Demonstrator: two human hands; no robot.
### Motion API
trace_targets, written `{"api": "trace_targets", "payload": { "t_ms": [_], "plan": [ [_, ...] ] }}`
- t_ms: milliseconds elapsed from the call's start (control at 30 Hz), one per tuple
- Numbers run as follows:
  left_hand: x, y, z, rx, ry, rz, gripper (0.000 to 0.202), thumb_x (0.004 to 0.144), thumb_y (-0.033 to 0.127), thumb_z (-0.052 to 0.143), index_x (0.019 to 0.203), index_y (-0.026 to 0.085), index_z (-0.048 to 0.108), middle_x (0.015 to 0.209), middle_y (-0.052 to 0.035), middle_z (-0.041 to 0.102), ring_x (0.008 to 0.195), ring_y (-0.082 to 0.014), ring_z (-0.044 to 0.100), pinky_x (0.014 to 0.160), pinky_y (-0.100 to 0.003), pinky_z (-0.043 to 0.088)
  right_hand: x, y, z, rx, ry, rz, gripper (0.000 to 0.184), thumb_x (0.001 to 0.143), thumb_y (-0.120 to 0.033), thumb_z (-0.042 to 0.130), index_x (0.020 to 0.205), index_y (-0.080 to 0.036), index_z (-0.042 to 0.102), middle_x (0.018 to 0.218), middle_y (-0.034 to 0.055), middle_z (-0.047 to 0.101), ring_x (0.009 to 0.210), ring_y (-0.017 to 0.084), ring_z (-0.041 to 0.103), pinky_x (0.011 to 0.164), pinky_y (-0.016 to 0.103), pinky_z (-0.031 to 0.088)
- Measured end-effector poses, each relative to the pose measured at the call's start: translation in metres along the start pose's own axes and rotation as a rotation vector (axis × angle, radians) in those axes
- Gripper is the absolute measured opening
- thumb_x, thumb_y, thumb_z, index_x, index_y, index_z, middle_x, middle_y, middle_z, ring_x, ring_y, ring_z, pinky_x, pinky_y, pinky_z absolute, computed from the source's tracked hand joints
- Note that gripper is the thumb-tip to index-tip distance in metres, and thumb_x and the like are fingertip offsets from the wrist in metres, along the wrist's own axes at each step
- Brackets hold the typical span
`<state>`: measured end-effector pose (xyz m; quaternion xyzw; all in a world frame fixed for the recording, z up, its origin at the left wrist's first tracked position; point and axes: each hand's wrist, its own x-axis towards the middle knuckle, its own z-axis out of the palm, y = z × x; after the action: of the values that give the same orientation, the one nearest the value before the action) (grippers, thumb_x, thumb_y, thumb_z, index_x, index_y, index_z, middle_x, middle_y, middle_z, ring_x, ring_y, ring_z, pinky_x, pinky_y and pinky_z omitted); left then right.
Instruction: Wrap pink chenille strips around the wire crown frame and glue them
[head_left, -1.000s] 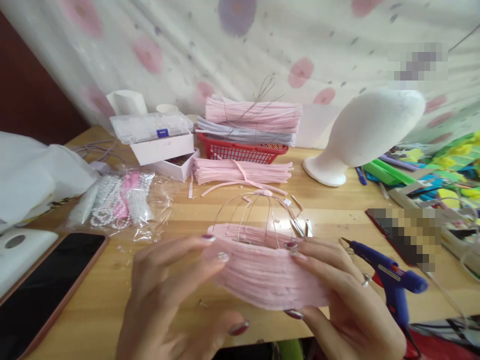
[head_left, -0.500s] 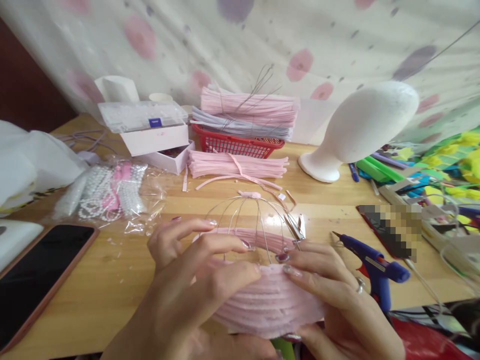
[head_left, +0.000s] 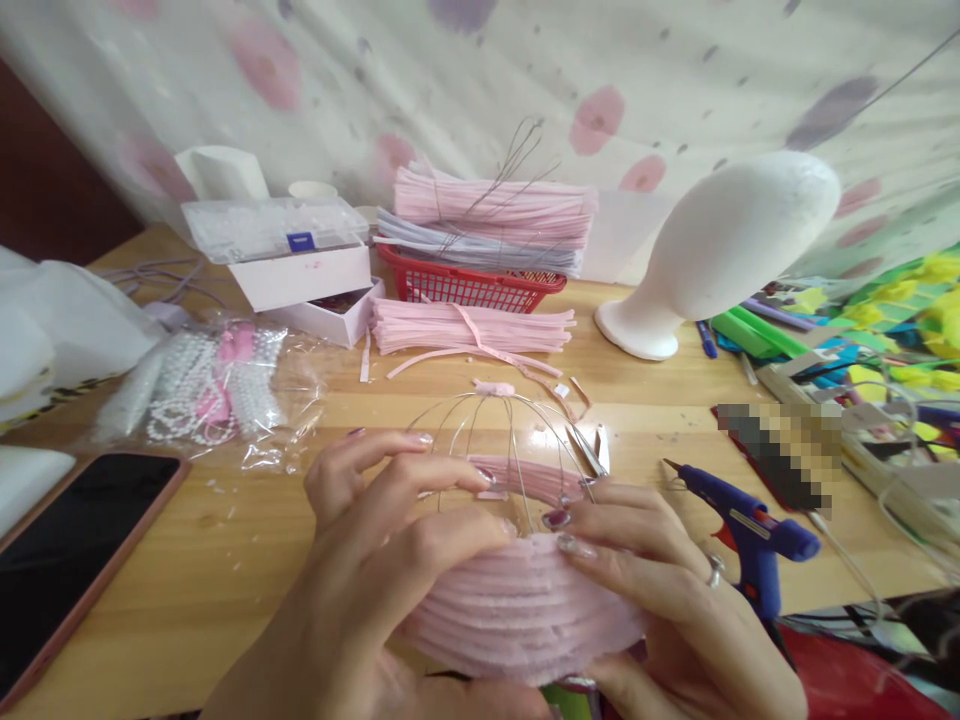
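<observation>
Low in front of me is a dome-shaped wire frame (head_left: 515, 475), its lower part covered with rows of pink pipe cleaners (head_left: 517, 610). The bare wires arch up and meet at a small pink-wrapped top (head_left: 494, 388). My left hand (head_left: 397, 560) is closed around the left side, thumb lying along the uppermost near row and fingers reaching over the rim among the wires. On the right side, my right hand (head_left: 660, 590) grips the pink rows with its fingertips at the upper edge and its thumb underneath. Both palms are partly hidden.
A blue glue gun (head_left: 750, 530) lies right of my right hand, and scissors (head_left: 592, 450) lie behind the frame. Pink pipe-cleaner bundles (head_left: 472, 328), a red basket (head_left: 472, 285), a white foam head (head_left: 735, 250), bagged pearl strings (head_left: 217, 385) and a phone (head_left: 82, 560) surround it.
My view has shifted slightly. The left thumb and fingers have moved a little on the pink rows, so more of the left side shows. Both hands keep their hold.
</observation>
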<state>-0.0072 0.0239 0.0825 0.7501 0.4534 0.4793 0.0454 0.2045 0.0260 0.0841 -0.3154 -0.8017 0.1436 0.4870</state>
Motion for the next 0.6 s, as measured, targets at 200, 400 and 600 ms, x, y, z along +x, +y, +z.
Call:
{"api": "trace_targets", "payload": {
  "t_ms": [200, 400, 600],
  "plan": [
    [-0.0007, 0.0005, 0.0011, -0.047, -0.002, -0.004, 0.038, 0.072, 0.056, 0.08, 0.099, 0.035, 0.062, 0.106, -0.0027, 0.07, 0.11, -0.0316, 0.05, 0.106, -0.051, 0.033, 0.0009, -0.0037, 0.0007, 0.014, 0.006, 0.037, 0.03, 0.097, -0.033, 0.066, 0.123, -0.019, 0.065, 0.107, 0.007, 0.069, 0.102, 0.025, 0.065, 0.09, 0.042, 0.053],
    [-0.0003, 0.0003, 0.0015, -0.076, -0.025, -0.025, 0.032, 0.072, 0.05, 0.081, 0.093, 0.035, 0.063, 0.104, -0.0023, 0.072, 0.111, -0.0328, 0.05, 0.112, -0.057, 0.027, 0.003, -0.0042, -0.0031, -0.017, -0.048, 0.014, 0.031, 0.098, -0.034, 0.064, 0.125, -0.019, 0.065, 0.105, 0.0076, 0.07, 0.103, 0.026, 0.066, 0.091, 0.042, 0.053],
    [0.0038, -0.0074, -0.0067, -0.116, -0.111, -0.057, 0.023, 0.076, 0.044, 0.08, 0.094, 0.039, 0.068, 0.104, -0.0006, 0.074, 0.107, -0.0328, 0.059, 0.109, -0.058, 0.039, 0.0083, -0.0049, -0.0055, -0.018, -0.084, 0.021, 0.028, 0.098, -0.036, 0.063, 0.121, -0.019, 0.066, 0.103, 0.0076, 0.071, 0.101, 0.025, 0.067, 0.088, 0.042, 0.056]
  ]
}}
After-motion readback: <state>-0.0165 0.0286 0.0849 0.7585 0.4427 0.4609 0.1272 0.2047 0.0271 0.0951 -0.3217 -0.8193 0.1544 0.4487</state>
